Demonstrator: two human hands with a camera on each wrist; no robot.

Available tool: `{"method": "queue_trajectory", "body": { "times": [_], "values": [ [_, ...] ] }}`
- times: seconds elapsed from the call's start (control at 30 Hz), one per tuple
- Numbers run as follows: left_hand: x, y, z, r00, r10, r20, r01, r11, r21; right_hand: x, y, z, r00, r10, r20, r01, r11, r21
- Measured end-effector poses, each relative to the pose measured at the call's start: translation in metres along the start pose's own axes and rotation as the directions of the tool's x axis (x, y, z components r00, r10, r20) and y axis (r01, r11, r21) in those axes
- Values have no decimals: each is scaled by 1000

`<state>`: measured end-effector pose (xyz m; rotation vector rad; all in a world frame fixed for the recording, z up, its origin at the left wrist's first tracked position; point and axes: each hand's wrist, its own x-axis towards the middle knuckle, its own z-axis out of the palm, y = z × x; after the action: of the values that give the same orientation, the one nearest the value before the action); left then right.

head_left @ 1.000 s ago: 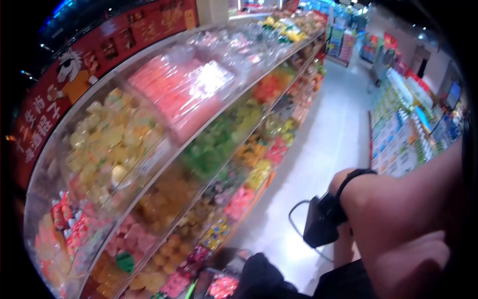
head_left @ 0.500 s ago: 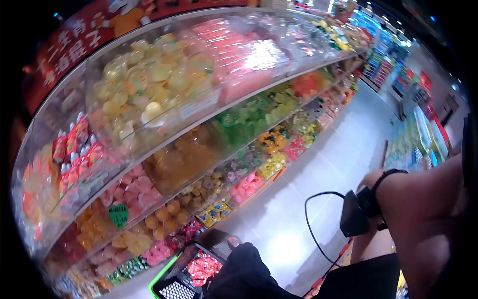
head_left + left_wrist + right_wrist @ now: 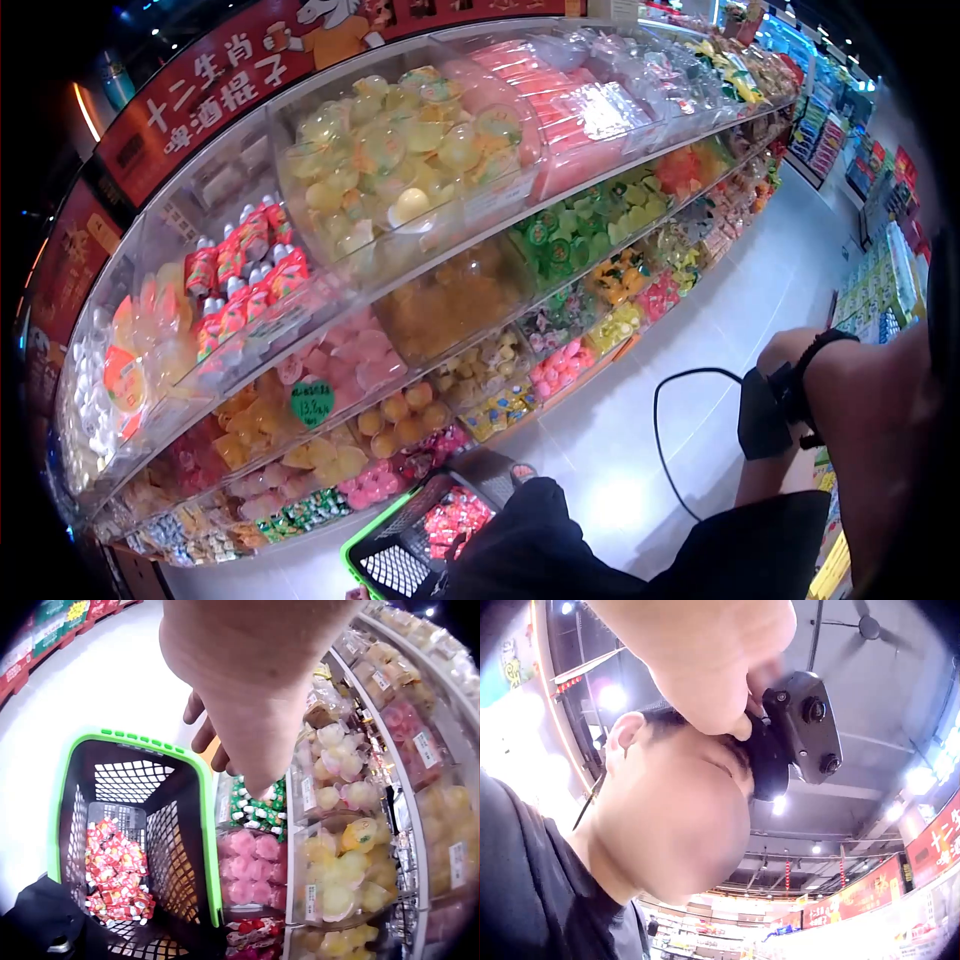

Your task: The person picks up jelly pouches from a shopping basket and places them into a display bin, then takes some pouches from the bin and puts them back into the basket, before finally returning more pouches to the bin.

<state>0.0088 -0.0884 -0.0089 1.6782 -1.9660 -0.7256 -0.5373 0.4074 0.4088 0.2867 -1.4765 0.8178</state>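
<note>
My left hand hangs beside the green-rimmed black basket in the left wrist view, its fingers loose and apart. Only the wrist's near side shows well; part of the hand is hidden behind it. Red-and-white wrapped candies lie inside the basket. In the right wrist view my right hand is raised to the head, thumb and fingers gripping the black head camera near its mount. A black wrist camera with a trailing cable is strapped to that arm at the right of the head view.
A tiered candy display curves along the left, with yellow jelly cups, red-capped pouches and a green price tag. The tiled aisle floor runs away on the right, beside another shelf. A black-clothed knee is at the bottom.
The head view has swung left and down, so the display has shifted right and the basket shows more fully. The right arm stays raised at the right edge.
</note>
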Motion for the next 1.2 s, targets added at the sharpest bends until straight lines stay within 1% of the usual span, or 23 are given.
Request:
{"method": "queue_trajectory", "body": {
  "times": [0.1, 0.17, 0.23, 0.3, 0.33, 0.4, 0.43, 0.5, 0.53, 0.6, 0.63, 0.67, 0.7, 0.73, 0.8, 0.87, 0.93, 0.97, 1.0, 1.03, 1.1, 1.13, 1.2],
  "values": [
    [3, -19, -26, 999, -1, -35, 1, 1000, -4, 2, -51, 44, 997, -61, 42, 50, 974, 223],
    [6, -28, -37, 998, -2, -68, 1, 1000, -26, -2, -99, 68, 991, -117, 71, 76, 902, 424],
    [4, -30, -46, 996, -5, -85, 0, 999, -50, -10, -153, 83, 975, -196, 108, 83, 763, 642],
    [-3, -15, -51, 996, -23, -91, 14, 995, -99, -19, -196, 93, 943, -290, 162, 34, 569, 821],
    [-2, -6, -52, 997, -18, -78, 8, 992, -123, -29, -217, 100, 914, -352, 204, -20, 463, 886],
    [-2, 0, -51, 996, 34, -84, -42, 994, -97, -60, -250, 119, 815, -493, 305, -170, 300, 939],
    [-5, -1, -46, 995, 53, -80, -61, 993, -99, -82, -260, 130, 721, -597, 353, -225, 280, 933],
    [-14, 20, -40, 994, 80, -72, -88, 990, -110, -136, -285, 138, 633, -694, 342, -292, 195, 936],
    [-23, 30, -39, 994, 79, -70, -88, 988, -123, -155, -294, 136, 622, -733, 276, -214, 180, 960],
    [-39, 35, -37, 999, 52, 15, -50, 991, -124, -176, -307, 122, 648, -718, 253, -182, 177, 967],
    [-46, 15, -30, 994, 110, 13, -109, 992, -62, -168, -311, 120, 696, -676, 242, -178, 164, 970],
    [-56, 7, -28, 991, 130, 10, -130, 991, -14, -147, -311, 117, 744, -620, 249, -180, 173, 968],
    [-67, 12, -34, 996, 81, 47, -81, 997, -13, -115, -304, 114, 737, -629, 248, -180, 171, 969],
    [-73, 19, -39, 995, 46, 92, -46, 999, -6, -89, -291, 113, 747, -615, 252, -144, 221, 965],
    [-86, -13, -34, 997, 52, 65, -50, 998, -24, -56, -258, 112, 792, -546, 274, -33, 409, 912],
    [-103, -32, -33, 993, -67, 98, 73, 996, -58, -38, -215, 116, 839, -438, 323, 41, 643, 765],
    [-117, -47, -36, 981, -136, 138, 144, 988, -49, -31, -175, 118, 868, -324, 376, 48, 809, 586],
    [-121, -62, -35, 974, -160, 160, 163, 987, -4, -32, -157, 116, 875, -273, 399, 36, 859, 511],
    [-124, -68, -34, 978, -155, 143, 159, 987, -16, -36, -144, 112, 881, -227, 415, 16, 891, 454],
    [-129, -71, -34, 970, -192, 151, 195, 981, -4, -38, -141, 108, 884, -195, 426, 2, 911, 412],
    [-118, -78, -31, 968, -205, 142, 205, 979, 16, -49, -131, 95, 892, -141, 429, -24, 933, 358],
    [-111, -91, -27, 971, -175, 164, 177, 984, 0, -55, -130, 89, 893, -127, 432, -27, 943, 332],
    [-99, -117, -10, 964, -215, 156, 228, 971, -72, -69, -124, 82, 900, -97, 424, -35, 955, 294]
  ]
}}
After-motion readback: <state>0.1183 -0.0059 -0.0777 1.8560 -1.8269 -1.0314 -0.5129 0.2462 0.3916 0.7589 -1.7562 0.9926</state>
